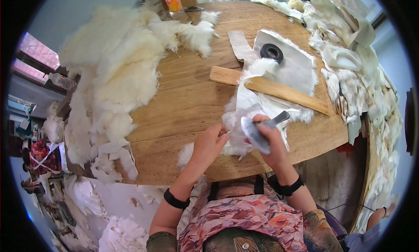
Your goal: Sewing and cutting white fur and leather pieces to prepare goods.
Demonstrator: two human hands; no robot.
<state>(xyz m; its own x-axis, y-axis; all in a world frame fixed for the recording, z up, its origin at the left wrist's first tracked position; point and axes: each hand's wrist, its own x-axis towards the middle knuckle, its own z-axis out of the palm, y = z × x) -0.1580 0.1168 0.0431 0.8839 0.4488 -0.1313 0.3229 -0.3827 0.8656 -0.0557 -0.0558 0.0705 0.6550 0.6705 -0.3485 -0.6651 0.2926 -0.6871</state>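
Observation:
My right hand grips a metal hand knife with a broad, rounded blade and a short dark handle that points up to the right. The blade hangs over a white fur pelt near the table's front edge. The gap between blade and pelt is hard to judge. At the pelt's left edge, my left hand pinches the skin between thumb and fingers. Part of the pelt is folded, showing its smooth skin side. A flat wooden stick lies across its upper part.
A roll of black tape rests on a larger fur piece, skin side up. Cream pelts cover the wooden table's left side. Scissors lie among fur scraps at right. A bottle stands at the back.

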